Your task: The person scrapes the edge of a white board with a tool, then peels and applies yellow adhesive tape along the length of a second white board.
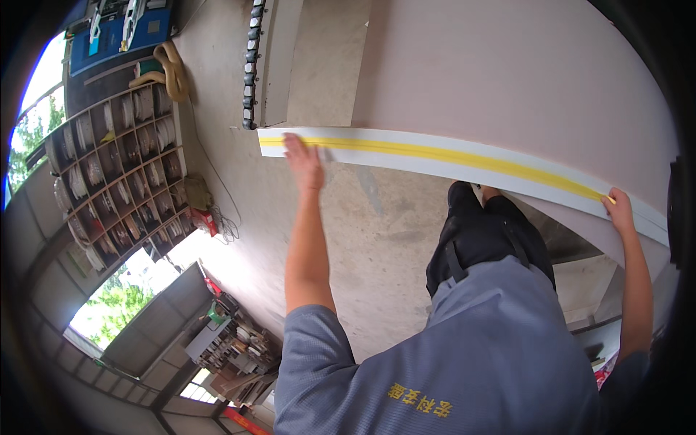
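A long white board (449,168) crosses in front of me, with a yellow tape (428,151) running lengthwise along its middle. Near the board's left end, my left hand (303,161) lies over the tape with its fingers stretched out. At the far right, the fingers of my right hand (618,210) close on the end of the tape, which narrows and bunches toward them. My right hand is at the board's near edge. Whether the tape sticks to the board along its whole length I cannot tell.
A broad pale pink-grey surface (500,72) extends beyond the board. A black roller chain or track (251,65) runs at its left. On the left, a rack (119,159) holds several rolls. A cable (217,174) trails over the concrete floor (370,268), and a cluttered bench (235,348) stands at lower left.
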A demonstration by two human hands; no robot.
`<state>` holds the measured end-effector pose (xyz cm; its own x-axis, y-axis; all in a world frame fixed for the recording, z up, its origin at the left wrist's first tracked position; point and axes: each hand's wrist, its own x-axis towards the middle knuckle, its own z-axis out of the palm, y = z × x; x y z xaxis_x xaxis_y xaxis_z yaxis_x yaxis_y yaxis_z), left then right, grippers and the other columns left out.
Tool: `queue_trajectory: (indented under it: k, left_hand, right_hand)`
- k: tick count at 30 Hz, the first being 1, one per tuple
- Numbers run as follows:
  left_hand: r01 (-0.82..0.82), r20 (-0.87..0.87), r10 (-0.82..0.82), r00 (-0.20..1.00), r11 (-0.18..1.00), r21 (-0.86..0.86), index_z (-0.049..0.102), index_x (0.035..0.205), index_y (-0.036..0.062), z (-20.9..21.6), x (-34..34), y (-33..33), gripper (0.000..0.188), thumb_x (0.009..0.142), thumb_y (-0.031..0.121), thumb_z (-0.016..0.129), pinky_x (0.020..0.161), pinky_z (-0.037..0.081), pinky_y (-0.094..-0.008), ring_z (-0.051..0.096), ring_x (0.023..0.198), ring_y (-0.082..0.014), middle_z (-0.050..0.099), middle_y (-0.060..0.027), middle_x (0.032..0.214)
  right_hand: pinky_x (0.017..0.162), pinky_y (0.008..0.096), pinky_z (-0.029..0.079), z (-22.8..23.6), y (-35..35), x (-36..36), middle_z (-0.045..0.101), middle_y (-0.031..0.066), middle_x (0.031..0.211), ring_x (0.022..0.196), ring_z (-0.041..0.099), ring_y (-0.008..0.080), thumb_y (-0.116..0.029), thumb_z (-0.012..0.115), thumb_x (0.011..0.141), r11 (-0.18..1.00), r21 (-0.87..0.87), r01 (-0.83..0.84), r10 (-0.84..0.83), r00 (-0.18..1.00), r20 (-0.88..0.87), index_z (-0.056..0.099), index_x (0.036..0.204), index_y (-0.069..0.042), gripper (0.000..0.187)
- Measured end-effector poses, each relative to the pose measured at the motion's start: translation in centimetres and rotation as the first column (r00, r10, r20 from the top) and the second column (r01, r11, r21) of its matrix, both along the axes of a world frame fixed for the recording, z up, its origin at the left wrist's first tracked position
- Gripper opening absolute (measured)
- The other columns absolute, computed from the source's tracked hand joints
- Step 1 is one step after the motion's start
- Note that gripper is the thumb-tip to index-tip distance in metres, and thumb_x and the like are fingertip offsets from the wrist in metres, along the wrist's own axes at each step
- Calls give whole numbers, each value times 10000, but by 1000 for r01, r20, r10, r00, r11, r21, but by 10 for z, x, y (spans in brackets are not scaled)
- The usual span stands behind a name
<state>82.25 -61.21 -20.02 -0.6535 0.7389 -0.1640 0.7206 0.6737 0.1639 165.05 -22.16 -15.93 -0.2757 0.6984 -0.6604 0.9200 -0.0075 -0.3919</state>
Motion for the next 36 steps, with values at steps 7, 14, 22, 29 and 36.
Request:
queue_trajectory:
  k: [7, 14, 22, 29, 36]
  left_hand:
    - [-310, -49, 306, 951, 946, -95, 154, 1598, -154, 8, -102, -4, 929, 1075, 558, 440, 1310, 80, -479, 112, 1601, -430, 105, -333, 1703]
    - [61, -35, -63, 997, 996, -58, 119, 1583, -186, 6, 122, 40, 939, 1075, 534, 445, 1302, 64, -536, 54, 1593, -486, 87, -365, 1690]
    - [437, 182, -403, 897, 871, -225, 124, 1573, -203, 80, 481, 197, 1120, 976, 632, 572, 1302, 45, -541, 8, 1591, -503, 56, -394, 1679]
    - [506, 123, -492, 862, 852, -135, 121, 1588, -169, 71, 620, 249, 1254, 856, 648, 728, 1300, 59, -544, 10, 1597, -487, 78, -364, 1690]
    - [515, 97, -508, 856, 821, -244, 74, 1590, -167, 79, 627, 254, 1235, 883, 601, 735, 1305, 65, -538, 3, 1595, -483, 34, -360, 1692]
  right_hand:
    - [531, 363, 423, 7, -1, -4, 532, 42, 629, 554, 511, 142, -218, 726, 923, 1000, 0, -14, 14, 999, 49, 520, 734, -29, 338]
    - [629, 413, 496, 38, -5, -46, 640, 109, 658, 621, 639, 240, -339, 757, 898, 999, 14, -52, 50, 993, 110, 651, 807, -29, 341]
    - [743, 507, 520, 35, -4, -39, 710, 149, 828, 836, 681, 374, -395, 743, 876, 987, 79, -141, 135, 988, 76, 706, 845, -51, 347]
    - [997, 491, 500, 71, -4, -3, 693, 191, 1179, 1136, 654, 367, -459, 790, 846, 925, 314, -212, 287, 934, -214, 639, 1245, -46, 594]
    - [1196, 500, 363, 56, 54, 205, 489, 140, 1458, 1390, 448, 349, -359, 937, 695, 594, 624, -508, 538, 827, 161, 407, 1537, -50, 1042]
